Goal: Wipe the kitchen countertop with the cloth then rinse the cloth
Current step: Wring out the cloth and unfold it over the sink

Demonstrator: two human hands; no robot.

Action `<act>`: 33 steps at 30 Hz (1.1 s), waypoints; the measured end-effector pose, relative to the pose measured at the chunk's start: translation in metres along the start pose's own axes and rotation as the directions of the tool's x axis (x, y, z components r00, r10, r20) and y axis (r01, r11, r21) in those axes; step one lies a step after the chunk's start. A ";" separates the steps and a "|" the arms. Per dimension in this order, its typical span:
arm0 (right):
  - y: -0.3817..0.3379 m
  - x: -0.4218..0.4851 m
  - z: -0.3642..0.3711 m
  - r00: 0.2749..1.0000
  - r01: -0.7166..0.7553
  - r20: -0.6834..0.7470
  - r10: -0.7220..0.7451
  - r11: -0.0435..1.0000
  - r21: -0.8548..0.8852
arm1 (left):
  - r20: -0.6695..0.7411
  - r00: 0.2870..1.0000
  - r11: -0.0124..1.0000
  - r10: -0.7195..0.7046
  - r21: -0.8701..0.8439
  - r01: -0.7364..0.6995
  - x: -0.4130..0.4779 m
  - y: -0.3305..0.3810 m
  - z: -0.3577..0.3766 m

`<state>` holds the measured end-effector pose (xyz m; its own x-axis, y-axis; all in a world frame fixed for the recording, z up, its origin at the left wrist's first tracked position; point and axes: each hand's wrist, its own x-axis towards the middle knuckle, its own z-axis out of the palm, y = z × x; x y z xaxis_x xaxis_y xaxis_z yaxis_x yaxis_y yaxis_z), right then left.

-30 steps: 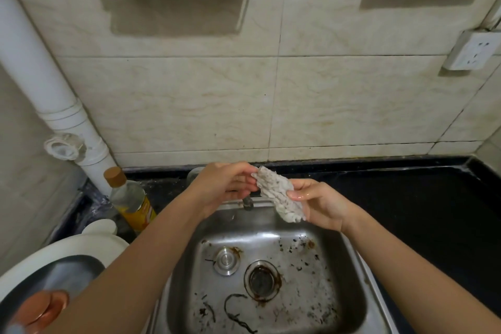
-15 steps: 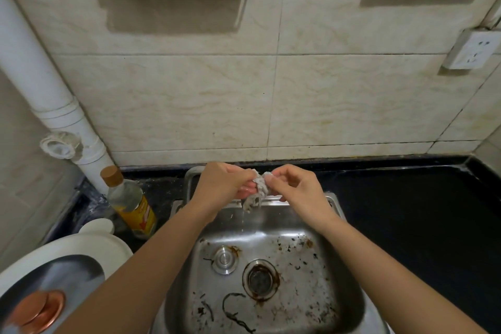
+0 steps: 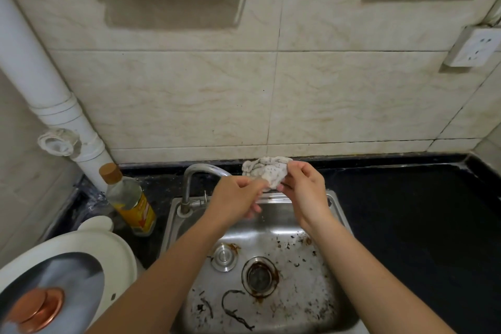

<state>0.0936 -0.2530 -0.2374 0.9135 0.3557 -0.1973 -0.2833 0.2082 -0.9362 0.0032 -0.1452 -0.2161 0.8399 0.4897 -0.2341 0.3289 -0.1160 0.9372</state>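
Observation:
A crumpled white speckled cloth [image 3: 267, 169] is held above the back rim of the steel sink [image 3: 336, 214]. My right hand [image 3: 303, 187] grips its right side. My left hand [image 3: 238, 196] pinches its lower left edge, just under the spout of the curved tap [image 3: 195, 176]. No water stream shows. The sink floor is dirty with dark scraps around the drain [image 3: 260, 275]. The black countertop [image 3: 406, 211] stretches off to the right.
An oil bottle [image 3: 130, 199] with a brown cap stands left of the sink. A white cooker with a glass lid [image 3: 54, 285] fills the lower left. A white pipe [image 3: 40, 84] runs down the left wall. A wall socket [image 3: 474, 47] sits at the right.
The cloth went from spread out to bunched between both hands over the sink, and is now lifted up and a little right. The tap has come into full view.

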 end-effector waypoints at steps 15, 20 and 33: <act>-0.022 0.004 -0.020 0.881 0.079 0.441 0.172 0.865 -0.496 | -0.129 0.953 0.960 0.276 0.089 -0.266 0.013 -0.009 -0.014; -0.027 0.017 -0.023 0.910 -0.030 0.387 0.152 0.953 -0.303 | -0.064 0.996 0.947 0.067 -0.309 -0.083 0.013 -0.008 -0.017; -0.050 0.021 -0.010 0.867 0.072 0.488 0.103 0.943 -0.326 | -0.124 0.992 0.931 0.005 -0.363 -0.050 0.003 0.012 -0.019</act>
<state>0.1300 -0.2644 -0.1981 0.6200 0.7745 -0.1250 -0.1064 -0.0748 -0.9915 0.0013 -0.1284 -0.2004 0.7816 0.5924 -0.1955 0.1075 0.1808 0.9776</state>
